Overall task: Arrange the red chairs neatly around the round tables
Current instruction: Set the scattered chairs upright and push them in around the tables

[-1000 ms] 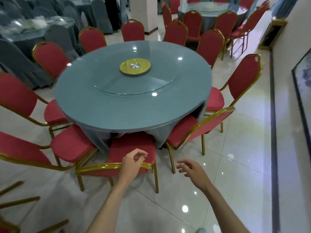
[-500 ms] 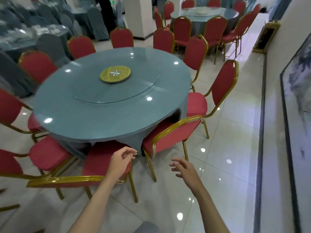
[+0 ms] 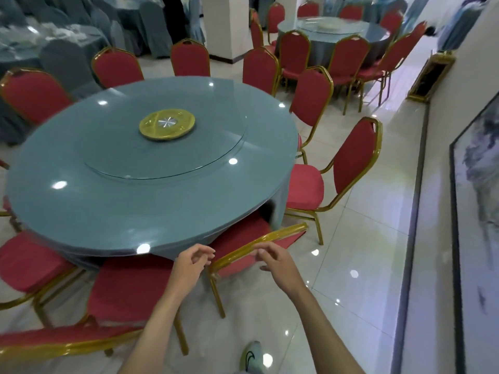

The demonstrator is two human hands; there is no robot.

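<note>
My left hand (image 3: 193, 261) hangs loosely curled and empty at lower centre. My right hand (image 3: 275, 261) is relaxed over the gold top rail of a red chair (image 3: 283, 232); I cannot tell if it touches. The chair's seat sits partly under the round counter (image 3: 151, 190).

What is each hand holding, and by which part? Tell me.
Nothing: left hand and right hand are open, close to the gold chair rail, not gripping it.
</note>
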